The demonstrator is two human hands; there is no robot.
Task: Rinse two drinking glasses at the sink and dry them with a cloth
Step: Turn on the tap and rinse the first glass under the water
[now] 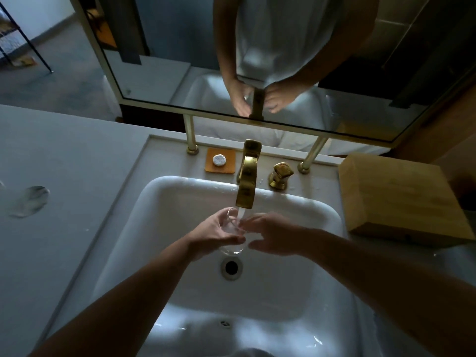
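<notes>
- Sink (296, 292) basin hard below: dropped glass could crack.
- Left hand (219, 234) grip curled round glass (231, 239), tilted over drain (231, 267); wet, may slip.
- Right hand (273, 238) fingers spread, touching the rim side; a nudge could dislodge it.
- Faucet (247, 181) stream hits the rim; likely splash.
- Second glass (28, 200) lies well apart on surface (64, 163); could roll.

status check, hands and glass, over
Left hand grips the glass under the running faucet. Right hand open, fingers at the rim. Second glass waits on the counter. Nothing in the way.
</notes>
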